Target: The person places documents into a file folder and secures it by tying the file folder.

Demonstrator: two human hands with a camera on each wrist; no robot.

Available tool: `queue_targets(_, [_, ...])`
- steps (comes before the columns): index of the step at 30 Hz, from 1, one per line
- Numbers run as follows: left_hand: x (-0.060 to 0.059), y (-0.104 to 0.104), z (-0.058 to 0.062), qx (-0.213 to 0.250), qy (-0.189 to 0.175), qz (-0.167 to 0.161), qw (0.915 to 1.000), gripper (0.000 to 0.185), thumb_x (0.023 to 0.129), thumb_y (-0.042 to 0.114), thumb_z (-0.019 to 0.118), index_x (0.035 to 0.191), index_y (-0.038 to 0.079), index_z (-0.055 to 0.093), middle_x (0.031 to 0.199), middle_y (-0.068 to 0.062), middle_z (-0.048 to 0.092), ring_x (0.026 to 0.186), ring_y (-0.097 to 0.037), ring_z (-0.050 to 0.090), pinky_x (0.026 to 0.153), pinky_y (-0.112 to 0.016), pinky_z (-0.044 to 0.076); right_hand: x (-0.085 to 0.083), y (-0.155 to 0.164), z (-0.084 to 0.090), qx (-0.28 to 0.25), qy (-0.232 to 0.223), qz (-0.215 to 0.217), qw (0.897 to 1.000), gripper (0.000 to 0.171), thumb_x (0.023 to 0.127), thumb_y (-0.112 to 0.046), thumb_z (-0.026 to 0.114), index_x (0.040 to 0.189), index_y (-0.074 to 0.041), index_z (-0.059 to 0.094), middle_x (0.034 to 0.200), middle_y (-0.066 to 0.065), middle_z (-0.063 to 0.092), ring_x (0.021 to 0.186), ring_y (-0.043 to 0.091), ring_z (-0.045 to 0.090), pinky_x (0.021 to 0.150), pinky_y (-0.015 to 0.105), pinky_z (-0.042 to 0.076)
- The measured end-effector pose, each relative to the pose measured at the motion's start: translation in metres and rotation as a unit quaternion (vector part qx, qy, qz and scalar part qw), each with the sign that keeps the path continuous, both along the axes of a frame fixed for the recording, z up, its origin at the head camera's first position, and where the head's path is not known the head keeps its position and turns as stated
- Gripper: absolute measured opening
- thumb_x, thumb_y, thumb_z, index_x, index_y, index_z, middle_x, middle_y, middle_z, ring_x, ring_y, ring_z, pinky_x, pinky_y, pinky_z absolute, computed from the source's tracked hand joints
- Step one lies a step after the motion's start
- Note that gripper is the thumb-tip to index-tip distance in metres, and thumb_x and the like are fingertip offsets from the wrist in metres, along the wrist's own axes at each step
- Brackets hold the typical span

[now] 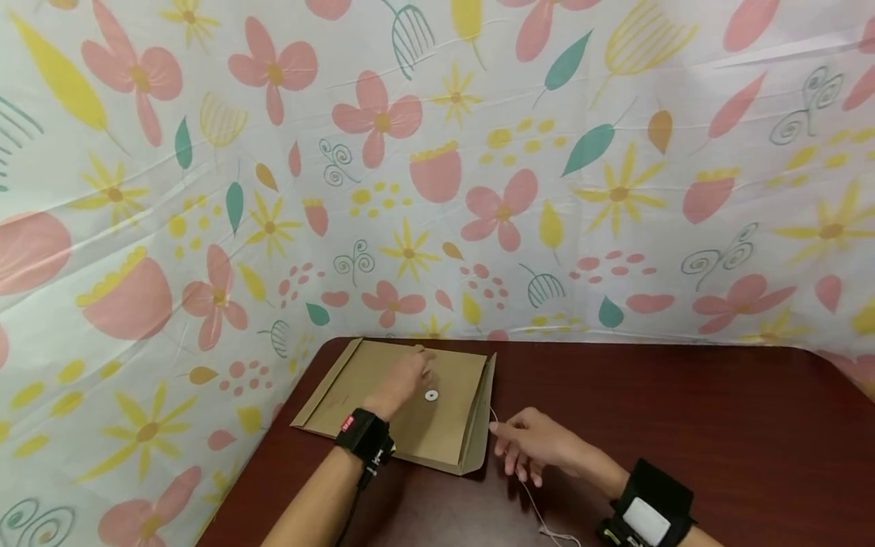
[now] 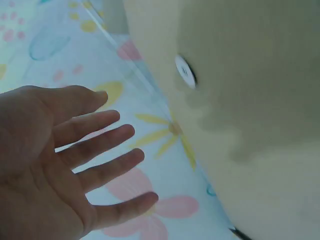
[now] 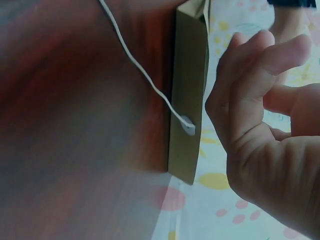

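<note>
A brown kraft-paper envelope (image 1: pixel 447 429) lies on the table, with a white round button (image 1: pixel 431 396) on its face. Along its right side a flap (image 3: pixel 186 95) stands partly raised. A second button (image 3: pixel 187 125) on the flap has a thin white string (image 3: pixel 145 72) tied to it, trailing over the table toward the front. My left hand (image 1: pixel 405 380) is over the envelope; the left wrist view shows its fingers (image 2: pixel 107 145) spread, nothing in them. Beside the flap, my right hand (image 1: pixel 536 444) has loosely bent fingers, and the string passes near it without being gripped.
The dark red-brown table (image 1: pixel 649 410) extends far to the right of the envelope. A curtain (image 1: pixel 437 228) printed with flowers hangs behind and along the left side. Each wrist wears a black strap (image 1: pixel 365 437) with a camera, and a cable runs down from the left one.
</note>
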State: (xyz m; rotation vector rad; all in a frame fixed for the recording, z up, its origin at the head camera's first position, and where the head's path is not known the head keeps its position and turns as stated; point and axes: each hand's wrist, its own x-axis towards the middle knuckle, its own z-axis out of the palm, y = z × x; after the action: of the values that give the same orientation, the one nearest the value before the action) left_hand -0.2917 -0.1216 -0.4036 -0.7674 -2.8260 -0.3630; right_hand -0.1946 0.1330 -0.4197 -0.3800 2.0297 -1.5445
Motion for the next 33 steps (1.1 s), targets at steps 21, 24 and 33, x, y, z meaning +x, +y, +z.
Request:
queue_targets(21, [-0.057,-0.010,0.003,-0.057,-0.157,0.011,0.9859,0.039,0.094,-0.001,0.062,0.132,0.006,0.063,0.135,-0.015,0.062,0.127,-0.034,0.055,0.104,-0.044,0.047,0.022,-0.028,-0.025,0.021,-0.020,-0.004,1.000,0.042,0.100,-0.039,0.056,0.099,0.002,0.065,0.067,0.011,0.067,0.040,0.009,0.052,0.037,0.022,0.045])
queue_targets(24, [-0.061,-0.007,0.000,-0.080,-0.174,0.019,0.9814,0.048,0.090,0.002,0.069,0.136,0.007,0.060,0.134,-0.016,0.062,0.124,-0.034,0.058,0.101,-0.043,0.049,0.019,-0.031,-0.028,0.019,-0.021,-0.010,1.000,0.041,0.101,-0.038,0.055,0.098,0.002,0.064,0.066,0.011,0.066,0.040,0.008,0.052,0.037,0.021,0.044])
queue_targets(33, [-0.070,-0.001,-0.012,-0.146,-0.181,0.041,0.9717,0.066,0.084,0.011,0.078,0.144,0.008,0.051,0.144,-0.016,0.054,0.136,-0.035,0.047,0.110,-0.046,0.042,0.019,-0.038,-0.032,0.026,-0.014,-0.015,0.999,0.034,0.101,-0.025,0.056,0.085,0.004,0.066,0.057,0.007,0.063,0.035,0.008,0.053,0.035,0.021,0.044])
